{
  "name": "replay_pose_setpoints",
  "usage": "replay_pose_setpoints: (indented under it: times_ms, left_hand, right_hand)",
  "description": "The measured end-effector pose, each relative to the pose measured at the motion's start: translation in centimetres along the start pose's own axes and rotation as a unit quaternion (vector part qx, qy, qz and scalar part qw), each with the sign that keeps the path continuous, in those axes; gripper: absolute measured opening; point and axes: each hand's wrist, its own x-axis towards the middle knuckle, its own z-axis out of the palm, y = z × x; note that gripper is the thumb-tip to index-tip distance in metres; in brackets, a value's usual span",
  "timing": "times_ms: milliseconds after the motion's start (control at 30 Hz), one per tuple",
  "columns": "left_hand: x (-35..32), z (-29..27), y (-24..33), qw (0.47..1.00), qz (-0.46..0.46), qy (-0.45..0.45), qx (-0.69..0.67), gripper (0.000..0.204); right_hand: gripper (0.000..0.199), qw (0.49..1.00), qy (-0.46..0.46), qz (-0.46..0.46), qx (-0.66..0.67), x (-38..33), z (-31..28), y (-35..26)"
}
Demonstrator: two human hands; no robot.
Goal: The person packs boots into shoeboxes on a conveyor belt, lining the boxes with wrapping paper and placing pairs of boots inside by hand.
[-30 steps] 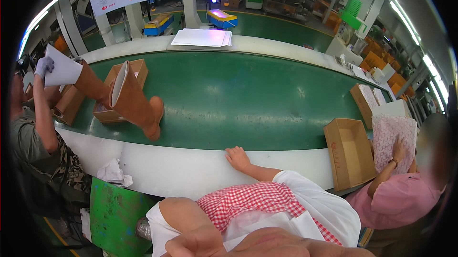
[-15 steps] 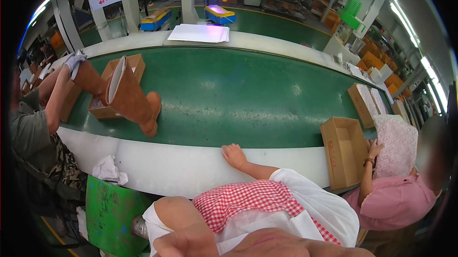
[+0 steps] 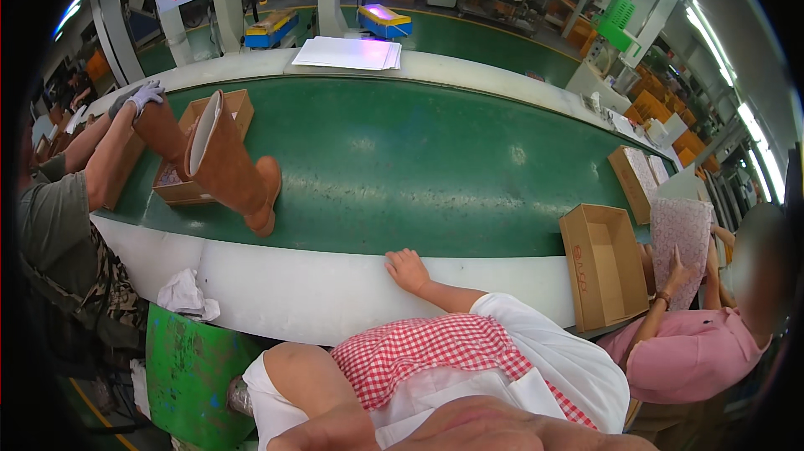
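Observation:
My right hand (image 3: 406, 270) rests palm down on the inner edge of the white ledge (image 3: 301, 296), its fingers at the border of the green belt (image 3: 402, 175). Nothing is in it. My left arm (image 3: 311, 380) is bent close to my body, and its hand lies out of the picture. On the belt at the left stands a tall brown boot (image 3: 230, 175) with a pale lining, leaning over. Behind it, a co-worker's gloved hands (image 3: 146, 95) hold a second brown boot (image 3: 161, 128) at an open cardboard box (image 3: 238, 109).
An open cardboard box (image 3: 607, 262) stands at the right, near a person in pink handling patterned paper (image 3: 680, 242). Another box (image 3: 632, 183) lies beyond. A crumpled white cloth (image 3: 186, 296) sits on the ledge, above a green drum (image 3: 197, 376). White sheets (image 3: 347, 54) lie across the belt.
My left hand has dropped out of view; my right hand stays put. The co-worker's gloved hands shifted on the second boot. The person in pink turned and drew in the patterned paper.

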Motion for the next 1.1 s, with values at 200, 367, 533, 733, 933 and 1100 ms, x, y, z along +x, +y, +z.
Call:
replay_pose_setpoints:
  times_ms: [200, 367, 533, 733, 933, 1100]
  left_hand:
    - [-0.5, 0.0, -0.2, 0.998, 0.034, -0.008, 0.059, 0.026]
    - [0.9, 2.6, 1.2, 0.961, 0.101, 0.258, 0.017, 0.026]
    - [1.7, -1.6, -0.2, 0.988, 0.146, -0.027, -0.053, 0.025]
    - [0.2, -3.8, 0.0, 0.963, 0.085, -0.251, -0.042, 0.024]
    - [0.3, -2.0, 1.3, 0.996, 0.006, -0.082, -0.031, 0.024]
    - [-0.4, -0.6, 0.2, 0.999, 0.008, -0.038, -0.031, 0.026]
  right_hand:
    - [0.027, 1.000, -0.002, 0.000, 0.004, 0.0, -0.2, -0.1]
    - [0.028, 1.000, -0.014, 0.009, -0.004, -0.1, -0.3, -0.2]
    - [0.028, 0.999, -0.031, 0.024, 0.001, -0.3, -0.9, 0.1]
    - [0.028, 1.000, -0.008, 0.003, 0.007, -0.2, -0.2, -0.1]
    - [0.027, 1.000, -0.005, 0.005, -0.005, 0.0, -0.5, 0.3]
    - [0.027, 1.000, -0.002, 0.004, -0.001, 0.2, -0.1, 0.0]
